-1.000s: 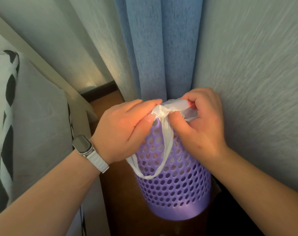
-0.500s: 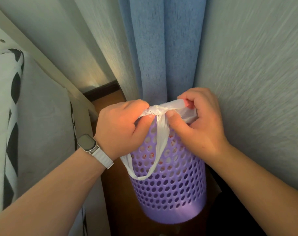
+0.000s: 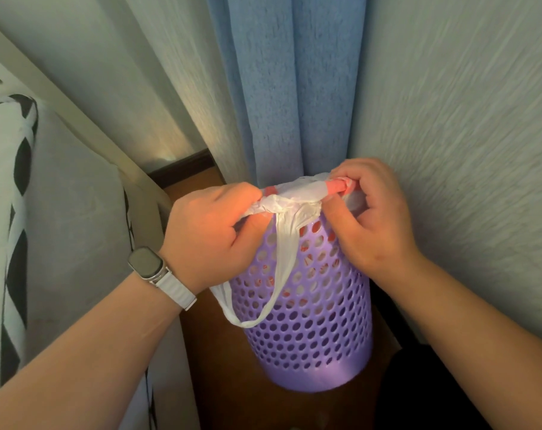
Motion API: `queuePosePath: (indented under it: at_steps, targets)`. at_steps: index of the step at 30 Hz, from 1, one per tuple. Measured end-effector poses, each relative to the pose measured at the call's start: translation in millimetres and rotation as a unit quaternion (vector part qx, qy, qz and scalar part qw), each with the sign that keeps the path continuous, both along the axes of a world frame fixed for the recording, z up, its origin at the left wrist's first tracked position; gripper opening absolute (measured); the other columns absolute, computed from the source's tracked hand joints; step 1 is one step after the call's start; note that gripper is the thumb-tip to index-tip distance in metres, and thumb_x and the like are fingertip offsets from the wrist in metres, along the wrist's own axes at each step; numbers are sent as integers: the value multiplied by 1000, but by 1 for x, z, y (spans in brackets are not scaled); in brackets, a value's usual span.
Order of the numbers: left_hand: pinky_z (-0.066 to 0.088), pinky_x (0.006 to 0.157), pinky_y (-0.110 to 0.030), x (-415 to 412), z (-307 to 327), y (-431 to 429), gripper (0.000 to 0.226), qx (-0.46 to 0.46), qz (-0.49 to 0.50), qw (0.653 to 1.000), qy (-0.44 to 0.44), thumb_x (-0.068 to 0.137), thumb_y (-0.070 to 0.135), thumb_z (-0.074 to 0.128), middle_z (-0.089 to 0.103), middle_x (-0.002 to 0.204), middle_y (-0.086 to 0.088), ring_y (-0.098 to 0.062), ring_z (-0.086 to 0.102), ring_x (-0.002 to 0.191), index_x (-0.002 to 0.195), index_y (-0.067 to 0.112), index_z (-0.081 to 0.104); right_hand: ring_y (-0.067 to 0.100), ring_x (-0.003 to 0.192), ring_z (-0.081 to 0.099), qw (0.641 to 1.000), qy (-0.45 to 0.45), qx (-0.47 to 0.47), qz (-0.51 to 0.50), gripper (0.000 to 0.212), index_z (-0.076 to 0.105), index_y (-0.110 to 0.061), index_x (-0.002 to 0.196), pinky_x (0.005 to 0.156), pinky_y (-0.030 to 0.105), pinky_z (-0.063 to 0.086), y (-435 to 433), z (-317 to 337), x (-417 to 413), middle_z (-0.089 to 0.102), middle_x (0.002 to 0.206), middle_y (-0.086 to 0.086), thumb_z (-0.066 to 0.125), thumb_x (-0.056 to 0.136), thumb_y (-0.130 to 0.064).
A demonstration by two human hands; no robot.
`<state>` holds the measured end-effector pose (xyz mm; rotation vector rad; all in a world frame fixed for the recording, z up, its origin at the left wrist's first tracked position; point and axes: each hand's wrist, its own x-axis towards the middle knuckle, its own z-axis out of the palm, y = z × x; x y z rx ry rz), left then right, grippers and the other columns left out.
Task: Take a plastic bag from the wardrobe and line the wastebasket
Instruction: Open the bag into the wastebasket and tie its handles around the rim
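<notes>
A purple perforated wastebasket [image 3: 313, 330] stands on the brown floor in a narrow corner. A white plastic bag [image 3: 297, 197] with red print sits inside it, its edge stretched over the near rim; red shows through the holes. My left hand [image 3: 214, 234] grips the bunched bag at the left of the rim. My right hand [image 3: 369, 218] pinches the bag's edge at the right of the rim. A loop handle of the bag [image 3: 279, 274] hangs down the basket's front.
A blue curtain [image 3: 288, 88] hangs right behind the basket, with a textured wall [image 3: 465, 135] close on the right. A white bed frame [image 3: 86, 131] and a black-and-white cushion [image 3: 12, 212] crowd the left. A dark object [image 3: 424, 395] lies at the lower right.
My hands have moved apart along the rim, stretching the bag's gathered edge wider. The hanging loop has stayed in front of the basket.
</notes>
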<state>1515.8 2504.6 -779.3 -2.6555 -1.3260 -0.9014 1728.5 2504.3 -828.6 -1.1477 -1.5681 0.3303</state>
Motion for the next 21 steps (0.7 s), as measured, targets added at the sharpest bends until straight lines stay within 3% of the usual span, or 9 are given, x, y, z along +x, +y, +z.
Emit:
queuePosePath:
  at_steps: [3,6,9,16,21]
  targets:
    - [51,61,-39,3,3,-2,33,0,4,999,40,95,31,45,68,80,-7,-25,61,68,96,10,70,20,85,53,1000,-13,8,-20,14,60,-7,87,80,43,43,-1,0,-1,58,88,1,58,84,-21]
    - [50,79,-33,11,10,-8,33,28,-12,999,34,92,31,52,70,97,-8,-24,65,86,110,11,70,22,84,54,999,-29,14,-31,15,60,-9,87,78,47,42,-3,1,-5,58,88,-1,60,82,-23]
    - [51,73,-40,23,11,-14,30,21,-8,999,25,92,29,56,70,93,-7,-25,65,81,110,10,71,24,85,55,999,-27,2,-34,16,60,-11,88,80,47,42,-8,4,-12,59,87,1,60,83,-26]
    - [45,59,-39,22,6,-13,27,33,24,999,35,97,28,49,63,74,-5,-24,58,65,92,11,70,16,84,53,999,-23,-25,-36,15,60,-17,86,79,43,43,-14,7,-20,56,87,-6,61,85,-32]
    - [45,54,-38,14,3,-8,28,55,19,998,31,96,27,48,62,70,-5,-24,57,60,85,10,69,19,94,58,999,-29,16,28,28,65,-7,99,87,36,44,-9,7,-11,62,98,1,63,85,-31]
